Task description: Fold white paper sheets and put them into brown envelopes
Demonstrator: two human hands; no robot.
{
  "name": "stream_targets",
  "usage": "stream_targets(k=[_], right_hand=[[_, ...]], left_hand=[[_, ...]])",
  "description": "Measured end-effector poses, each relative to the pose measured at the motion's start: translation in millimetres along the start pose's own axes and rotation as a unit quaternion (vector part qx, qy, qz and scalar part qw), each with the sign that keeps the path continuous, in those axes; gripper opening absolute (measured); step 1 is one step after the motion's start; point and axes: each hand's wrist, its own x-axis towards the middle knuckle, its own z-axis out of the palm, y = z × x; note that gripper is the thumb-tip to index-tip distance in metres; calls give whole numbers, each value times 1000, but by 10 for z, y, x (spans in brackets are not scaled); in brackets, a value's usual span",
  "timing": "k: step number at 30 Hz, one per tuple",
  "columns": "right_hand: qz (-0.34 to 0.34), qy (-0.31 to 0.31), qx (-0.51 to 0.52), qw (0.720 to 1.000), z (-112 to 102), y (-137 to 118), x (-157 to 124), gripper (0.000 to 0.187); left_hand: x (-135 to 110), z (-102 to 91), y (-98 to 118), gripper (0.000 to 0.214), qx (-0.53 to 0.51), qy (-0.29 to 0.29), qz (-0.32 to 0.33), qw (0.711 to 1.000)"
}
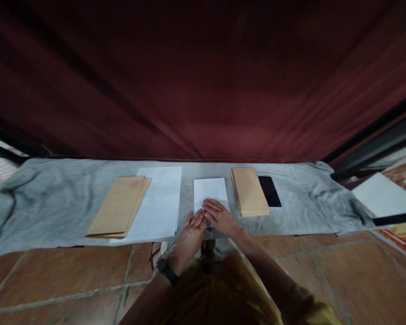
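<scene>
My left hand (192, 234) and right hand (222, 220) lie flat, fingers extended, on white paper (209, 187) near the tabletop's (301, 198) front edge, presumably light, easily creased, best held by its sides.

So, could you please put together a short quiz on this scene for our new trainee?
1. Multiple choice: what do the left hand and the right hand rest on?
a) the dark red curtain
b) the small white paper
c) the tiled floor

2. True or false: the phone lies to the right of the right-hand stack of brown paper, as the wearer sees it.

3. Fill in the blank: the dark watch is on the person's ____ wrist.

Key: 1. b; 2. true; 3. left.
</scene>
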Motion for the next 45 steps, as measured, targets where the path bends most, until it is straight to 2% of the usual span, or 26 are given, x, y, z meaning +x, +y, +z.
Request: stream_targets(k=[4,8,17,26,28,30,32,36,39,42,45], right_hand=[[-36,-51,-45,997,122,177,295,41],[-51,-75,-88,992,162,322,521,44],[-23,-55,-31,998,191,575,958,47],[9,-42,-19,999,155,582,1100,48],[20,-32,-7,999,121,517,1035,49],[28,-15,12,999,84,424,855,49],[18,-2,30,999,45,318,547,48],[5,-17,26,1000,-34,152,-229,45],[7,-25,22,999,-88,86,-627,48],[24,-10,28,999,-125,51,-743,50],[49,19,51,997,-140,47,-715,46]], left_hand=[[-19,84,-31,53,5,7,2,1000],[-27,114,-45,60,17,7,3,1000],[-42,55,-40,65,-7,-19,1,1000],[-38,7,-13,63,-22,-42,-8,999],[-24,4,-8,62,-11,-49,-5,999],[-6,-10,-3,60,-1,-51,-4,999],[10,-40,-8,57,2,-48,-3,999],[22,-125,-87,49,-34,-36,8,999],[34,-160,-194,53,-85,-16,-21,996],[66,-165,-294,66,-121,-3,-41,992],[83,-177,-360,68,-134,-3,-22,991]])
